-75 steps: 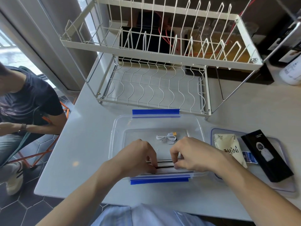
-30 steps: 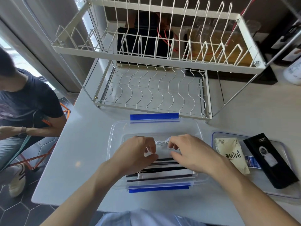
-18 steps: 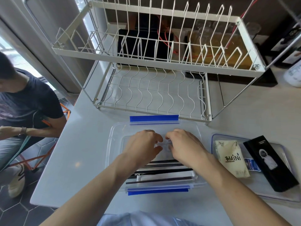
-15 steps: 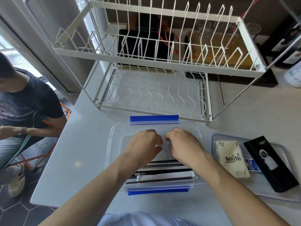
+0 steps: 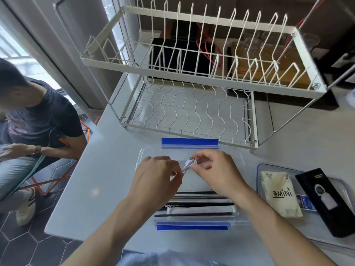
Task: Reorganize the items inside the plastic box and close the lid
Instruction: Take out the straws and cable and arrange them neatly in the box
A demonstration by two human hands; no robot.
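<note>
A clear plastic box (image 5: 241,162) with blue clips at its far and near edges sits on the table in front of me. Flat black and white packets (image 5: 199,206) stand in a row at its near end. Above the box's far half, my left hand (image 5: 157,177) and my right hand (image 5: 217,169) together pinch a small coiled white cable (image 5: 189,164). The clear lid (image 5: 345,191) with a blue rim lies flat to the right. On it rest a cream "MINI" pouch (image 5: 278,191), a small blue sachet (image 5: 305,202) and a black carton (image 5: 328,200).
A white two-tier wire dish rack (image 5: 192,104) stands just behind the box. A seated person (image 5: 34,120) is off the table's left edge. Dark boxes and a red wire sit behind the rack.
Both hands moved from the packets at the near end to the far half of the box, took hold of the white cable and lifted it up.
</note>
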